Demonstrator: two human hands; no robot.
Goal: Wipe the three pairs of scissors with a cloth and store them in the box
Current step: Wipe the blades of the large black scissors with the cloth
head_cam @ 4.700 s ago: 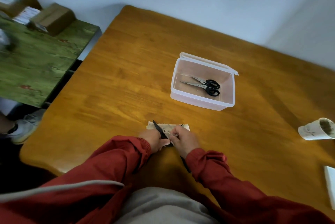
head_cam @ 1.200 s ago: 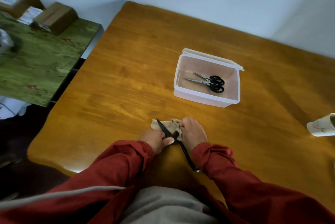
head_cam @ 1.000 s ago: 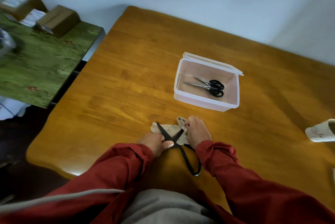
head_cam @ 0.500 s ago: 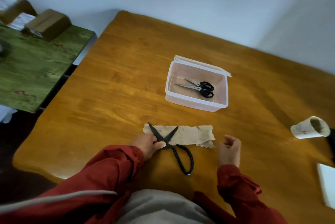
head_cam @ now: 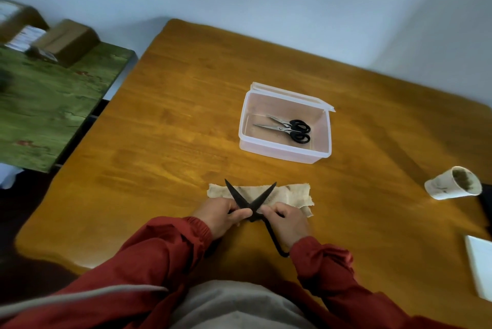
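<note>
All-black scissors (head_cam: 243, 199) lie with their blades spread in a V over a beige cloth (head_cam: 290, 194) laid flat on the wooden table (head_cam: 173, 126). My left hand (head_cam: 221, 215) grips them near the pivot on the left. My right hand (head_cam: 288, 223) holds the right handle side, whose black loop sticks out by my wrist. A clear plastic box (head_cam: 285, 151) stands farther back, with scissors with silver blades and black handles (head_cam: 288, 129) inside; they look like two pairs side by side.
A white paper cup (head_cam: 452, 183) lies on its side at the right. A white flat object (head_cam: 480, 267) sits at the right edge. A green side table (head_cam: 50, 105) with cardboard boxes (head_cam: 66, 41) stands to the left.
The cloth, bunched round the blades a second ago, now lies flat. My right hand had let go and moved right; it has come back and taken the scissors, and the blades are spread wider.
</note>
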